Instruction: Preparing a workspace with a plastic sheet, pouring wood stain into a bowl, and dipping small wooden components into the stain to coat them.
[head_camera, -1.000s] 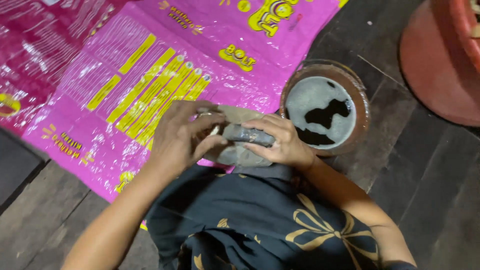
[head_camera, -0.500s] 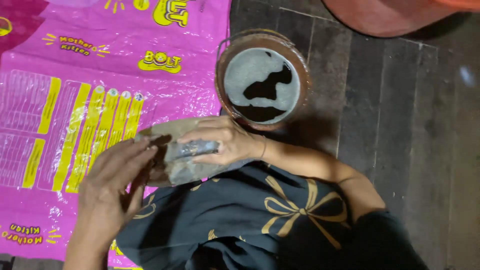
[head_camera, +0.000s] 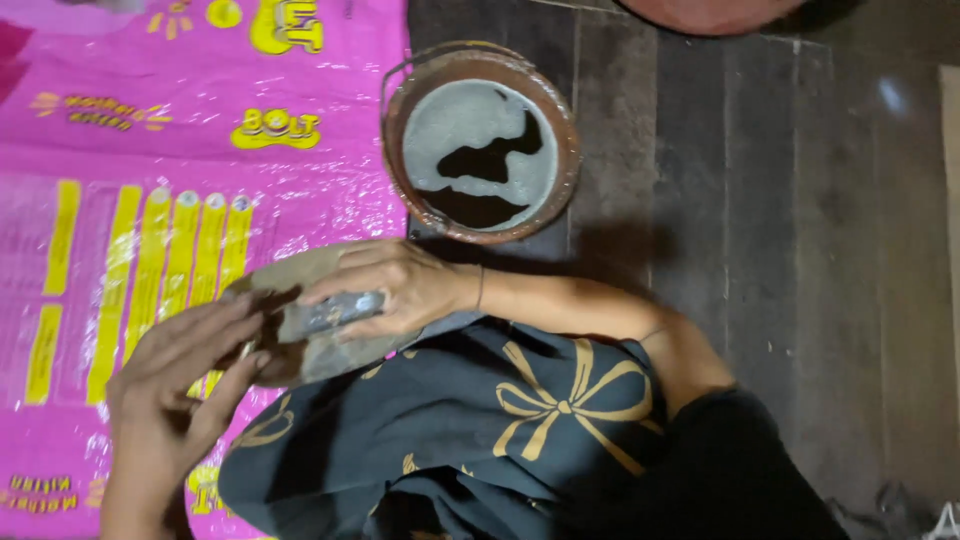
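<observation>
on the far left a pink plastic sack (head_camera: 150, 170) with yellow print lies spread flat on the dark wooden floor (head_camera: 820, 260). over its lower part the left hand (head_camera: 185, 385) reaches in from below, palm half open and fingers spread, the fingertips touching the left end of a flat brownish-grey slab (head_camera: 300, 300) that looks like clay or stone; the fingers are not closed around it, they only rest against its edge. the slab sits over the person's lap, partly above the sack and partly above a dark cloth with gold bow patterns (head_camera: 470, 440). just right of that, the right hand (head_camera: 395, 290) lies on top of the slab, fingers curled down and clamped on a small grey shiny piece (head_camera: 335, 312) pressed against the slab's surface; what that piece is cannot be told. a thin band circles the right wrist. above the right hand, close but apart from it, stands a round rusty-brown pail (head_camera: 480, 145) holding grey, cloudy liquid with dark patches. at the top edge, further right, a slice of a reddish round basin (head_camera: 710, 14) shows.
</observation>
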